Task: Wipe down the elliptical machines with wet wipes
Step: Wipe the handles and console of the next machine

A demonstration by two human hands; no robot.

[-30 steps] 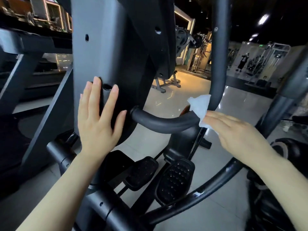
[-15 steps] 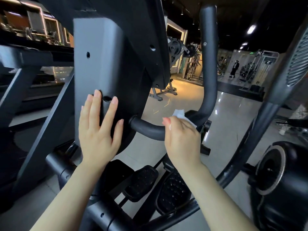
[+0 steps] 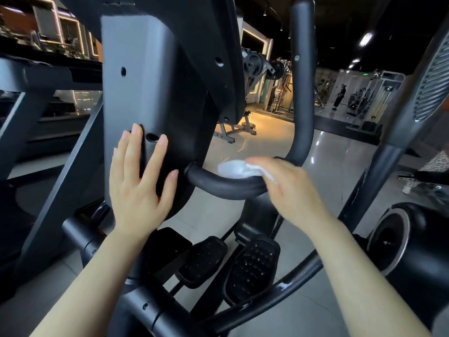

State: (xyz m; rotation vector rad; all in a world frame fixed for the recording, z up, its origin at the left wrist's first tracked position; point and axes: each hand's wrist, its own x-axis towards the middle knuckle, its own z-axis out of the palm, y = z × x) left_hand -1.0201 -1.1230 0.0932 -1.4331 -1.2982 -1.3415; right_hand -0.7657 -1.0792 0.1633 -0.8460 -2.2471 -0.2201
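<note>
The elliptical's grey centre column (image 3: 136, 76) fills the upper middle of the head view. My left hand (image 3: 138, 183) lies flat against its lower part, fingers straight and spread. A black padded handlebar (image 3: 226, 184) curves out of the column to the right and turns upward (image 3: 302, 76). My right hand (image 3: 289, 188) is over the bar's bend and presses a crumpled white wet wipe (image 3: 233, 169) onto the top of the bar. The hand is motion-blurred. Its fingers reach over the wipe.
Two black studded pedals (image 3: 252, 268) sit below the bar. A second elliptical with a round flywheel cover (image 3: 398, 239) stands at the right, a dark machine frame (image 3: 36, 132) at the left. Weight machines and a person (image 3: 340, 96) stand far back on the tiled floor.
My right hand with the wipe slid left along the bar from its upturned bend, then moved back right toward the bend. My left hand stayed flat on the column.
</note>
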